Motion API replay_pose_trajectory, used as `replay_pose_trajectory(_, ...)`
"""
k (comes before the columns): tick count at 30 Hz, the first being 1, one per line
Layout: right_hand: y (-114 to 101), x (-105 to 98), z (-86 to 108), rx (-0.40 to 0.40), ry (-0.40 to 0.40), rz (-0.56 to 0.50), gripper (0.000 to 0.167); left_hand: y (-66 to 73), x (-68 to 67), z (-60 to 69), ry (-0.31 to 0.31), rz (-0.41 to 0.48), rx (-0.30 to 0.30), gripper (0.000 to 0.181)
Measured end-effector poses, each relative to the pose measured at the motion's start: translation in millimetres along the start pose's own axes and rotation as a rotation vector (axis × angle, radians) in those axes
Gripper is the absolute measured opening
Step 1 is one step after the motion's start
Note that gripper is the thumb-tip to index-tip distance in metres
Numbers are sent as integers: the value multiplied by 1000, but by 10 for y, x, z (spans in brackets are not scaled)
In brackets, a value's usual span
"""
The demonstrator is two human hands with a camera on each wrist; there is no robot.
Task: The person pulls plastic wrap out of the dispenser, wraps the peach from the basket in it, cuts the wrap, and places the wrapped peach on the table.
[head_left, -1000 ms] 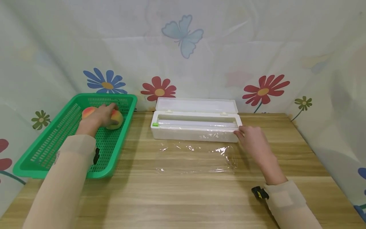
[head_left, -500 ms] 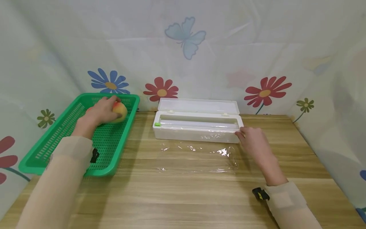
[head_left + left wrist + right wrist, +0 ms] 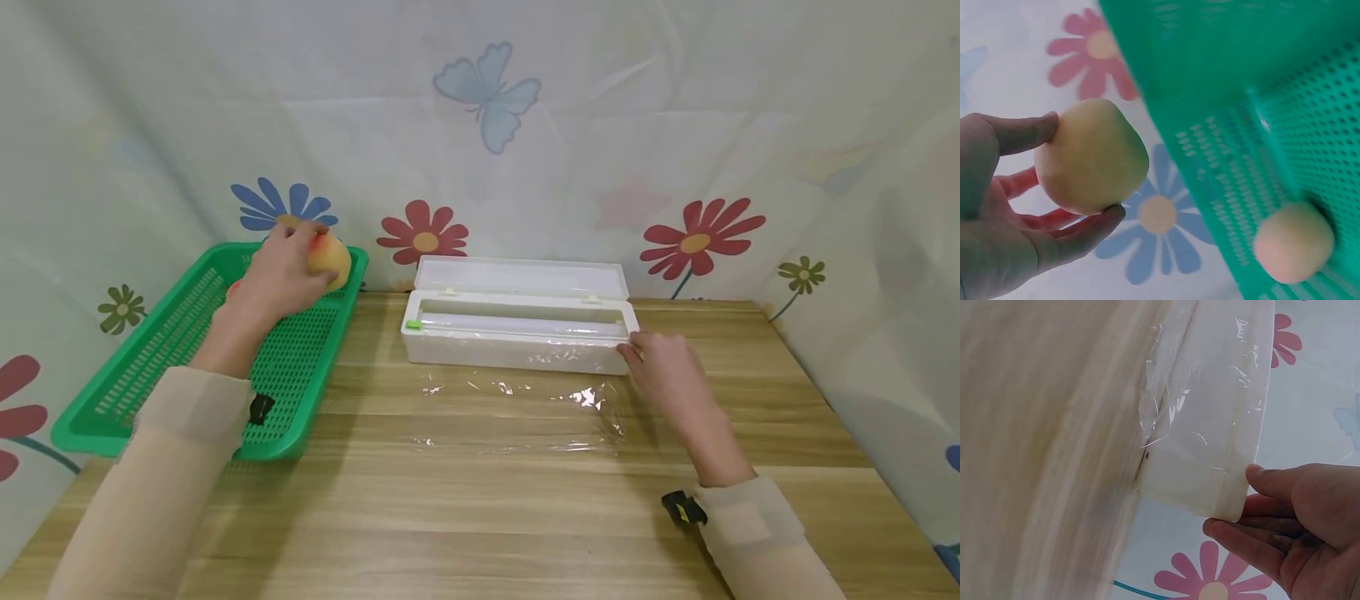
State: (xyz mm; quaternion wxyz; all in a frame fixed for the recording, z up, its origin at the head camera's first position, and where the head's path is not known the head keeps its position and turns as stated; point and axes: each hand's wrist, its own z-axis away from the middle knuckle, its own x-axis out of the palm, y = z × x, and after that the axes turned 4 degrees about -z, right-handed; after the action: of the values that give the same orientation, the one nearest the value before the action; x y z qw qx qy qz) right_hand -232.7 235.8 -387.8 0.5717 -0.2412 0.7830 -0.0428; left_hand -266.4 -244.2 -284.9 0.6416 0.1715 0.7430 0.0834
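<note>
My left hand grips a yellow-red peach above the far right part of the green basket. In the left wrist view thumb and fingers hold the peach from its sides, and a second peach lies in the basket. My right hand holds the right end of a white box with thumb and fingers, as the right wrist view also shows at the box corner. The lid stands raised behind a roll of film. Clear film spreads from the box front over the table.
A green slider sits at the box's left front edge. The wooden table extends in front of the box and basket. A flower-patterned curtain hangs behind and at both sides. A black item is at the right cuff.
My left hand has lifted the peach up and to the right from inside the basket. The right hand stays at the box end, and the box and film look the same.
</note>
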Motion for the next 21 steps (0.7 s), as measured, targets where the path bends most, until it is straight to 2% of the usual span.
replay_pose_trajectory(4, 2, -11, 4, -12, 5, 3, 21, 163, -34, 91, 32, 30, 25, 61)
replay_pose_trajectory(15, 9, -10, 12, -30, 11, -9, 19, 625, 14, 381, 23, 8, 116, 57)
replay_pose_trajectory(21, -1, -34, 9, -8, 2, -22, 21, 818, -49, 493, 16, -11, 156, 59)
